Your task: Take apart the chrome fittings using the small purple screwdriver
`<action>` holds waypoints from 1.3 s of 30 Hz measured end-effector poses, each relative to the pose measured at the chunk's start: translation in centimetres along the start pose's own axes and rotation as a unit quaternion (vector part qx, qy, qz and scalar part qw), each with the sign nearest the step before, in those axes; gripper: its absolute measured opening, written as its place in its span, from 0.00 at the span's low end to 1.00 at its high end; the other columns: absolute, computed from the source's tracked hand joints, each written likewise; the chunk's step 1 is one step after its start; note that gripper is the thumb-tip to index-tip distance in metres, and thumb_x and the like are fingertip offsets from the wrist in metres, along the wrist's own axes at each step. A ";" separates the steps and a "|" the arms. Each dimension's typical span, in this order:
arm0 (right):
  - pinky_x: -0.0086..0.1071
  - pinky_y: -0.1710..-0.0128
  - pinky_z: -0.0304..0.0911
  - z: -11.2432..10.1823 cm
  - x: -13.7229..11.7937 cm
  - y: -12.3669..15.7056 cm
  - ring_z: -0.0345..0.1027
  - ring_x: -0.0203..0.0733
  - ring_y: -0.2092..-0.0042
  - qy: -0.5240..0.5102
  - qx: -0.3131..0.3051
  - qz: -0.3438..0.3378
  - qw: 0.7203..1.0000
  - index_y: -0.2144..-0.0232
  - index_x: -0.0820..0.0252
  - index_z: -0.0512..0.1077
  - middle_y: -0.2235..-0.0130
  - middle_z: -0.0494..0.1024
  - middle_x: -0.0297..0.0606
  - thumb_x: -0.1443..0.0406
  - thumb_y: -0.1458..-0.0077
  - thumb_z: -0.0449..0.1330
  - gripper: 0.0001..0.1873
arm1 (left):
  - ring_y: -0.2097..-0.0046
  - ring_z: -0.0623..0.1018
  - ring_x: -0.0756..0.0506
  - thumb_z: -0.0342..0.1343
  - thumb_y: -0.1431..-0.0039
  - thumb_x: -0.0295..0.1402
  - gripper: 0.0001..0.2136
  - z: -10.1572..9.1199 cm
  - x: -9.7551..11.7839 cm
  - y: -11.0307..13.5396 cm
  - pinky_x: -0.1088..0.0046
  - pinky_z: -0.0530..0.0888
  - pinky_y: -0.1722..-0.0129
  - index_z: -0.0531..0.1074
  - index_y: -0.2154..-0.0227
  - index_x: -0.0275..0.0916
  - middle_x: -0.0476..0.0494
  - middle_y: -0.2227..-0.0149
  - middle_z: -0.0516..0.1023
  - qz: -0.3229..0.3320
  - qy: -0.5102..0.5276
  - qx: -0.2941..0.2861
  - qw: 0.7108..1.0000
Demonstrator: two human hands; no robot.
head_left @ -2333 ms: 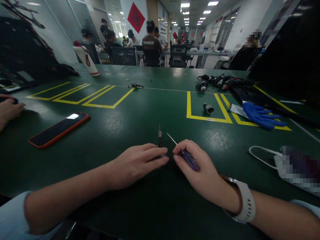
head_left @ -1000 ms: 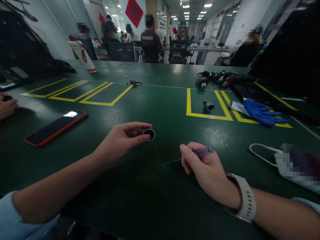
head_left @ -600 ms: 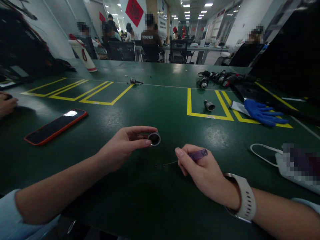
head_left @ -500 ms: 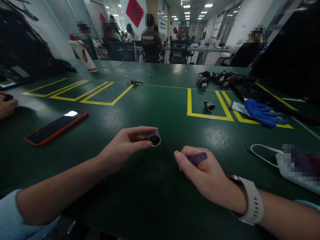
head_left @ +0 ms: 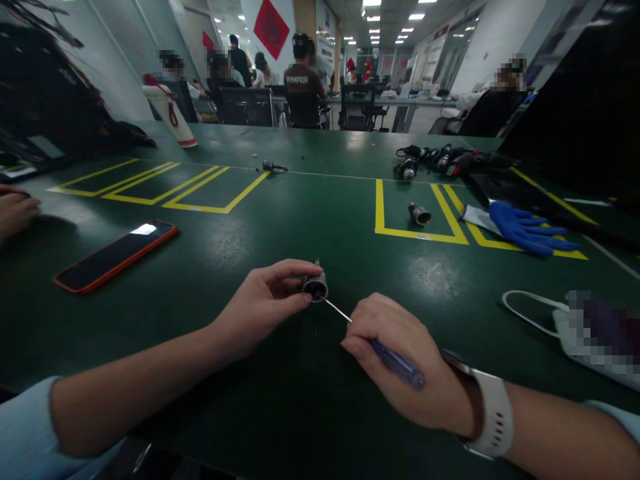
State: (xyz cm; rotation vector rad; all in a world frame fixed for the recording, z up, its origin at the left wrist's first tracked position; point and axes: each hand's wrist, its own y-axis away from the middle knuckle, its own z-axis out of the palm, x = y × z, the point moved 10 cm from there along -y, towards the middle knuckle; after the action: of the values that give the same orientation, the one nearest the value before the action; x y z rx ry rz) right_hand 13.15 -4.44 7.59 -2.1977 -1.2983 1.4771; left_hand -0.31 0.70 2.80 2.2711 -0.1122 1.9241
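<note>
Between the thumb and fingers of my left hand [head_left: 265, 293] is a small grey metal cup-shaped housing [head_left: 323, 280], its round mouth turned toward me and a thin stub at its far end. My right hand [head_left: 400, 360] is closed around a screwdriver [head_left: 399, 363] with a clear purple handle. The thin shaft runs up to the left, and its tip is at or inside the housing's mouth; how deep I cannot tell. Below the housing a tiny dark part [head_left: 313, 334] lies on the green table [head_left: 280, 413].
A similar metal housing [head_left: 420, 214] lies inside a yellow taped box. Beyond are a small dark connector [head_left: 270, 166] and cabled parts [head_left: 407, 169]. A blue glove [head_left: 525, 227] and white mask [head_left: 565, 320] lie right, a phone [head_left: 117, 257] left. Another person's hand [head_left: 17, 212] shows at far left.
My right hand has turned the screwdriver up from the tabletop so its tip meets the housing's mouth. My left hand and the housing shifted slightly right and down.
</note>
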 end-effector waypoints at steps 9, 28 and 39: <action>0.33 0.69 0.60 1.6 -0.6 -0.2 0.63 0.38 0.69 0.088 -0.056 -0.029 0.994 0.70 0.61 0.66 0.72 0.72 0.37 0.68 0.38 0.51 0.08 | 0.60 0.79 0.45 0.61 0.54 0.26 0.11 0.2 0.1 0.2 0.66 0.76 0.56 0.74 0.65 0.38 0.46 0.63 0.80 0.003 -0.013 0.019 1.000; 0.33 0.71 0.59 2.3 -1.4 -0.2 0.62 0.38 0.71 0.108 -0.070 -0.060 0.990 0.71 0.61 0.66 0.74 0.71 0.38 0.67 0.38 0.49 0.10 | 0.62 0.79 0.45 0.58 0.56 0.24 0.08 0.4 0.1 0.3 0.69 0.77 0.63 0.77 0.70 0.37 0.45 0.63 0.81 -0.018 -0.019 0.027 0.999; 0.33 0.72 0.57 2.6 -1.9 -0.2 0.59 0.37 0.71 0.137 -0.086 -0.060 0.985 0.72 0.64 0.68 0.74 0.70 0.38 0.67 0.38 0.50 0.11 | 0.61 0.79 0.44 0.58 0.57 0.24 0.07 0.3 0.4 0.4 0.67 0.77 0.62 0.75 0.72 0.37 0.45 0.64 0.80 -0.009 -0.002 0.043 0.999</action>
State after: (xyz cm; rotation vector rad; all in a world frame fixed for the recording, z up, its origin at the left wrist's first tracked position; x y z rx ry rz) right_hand 10.66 -6.55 7.66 -2.2803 -1.4779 1.0091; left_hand 0.00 0.31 3.17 2.3215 -0.0104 1.9507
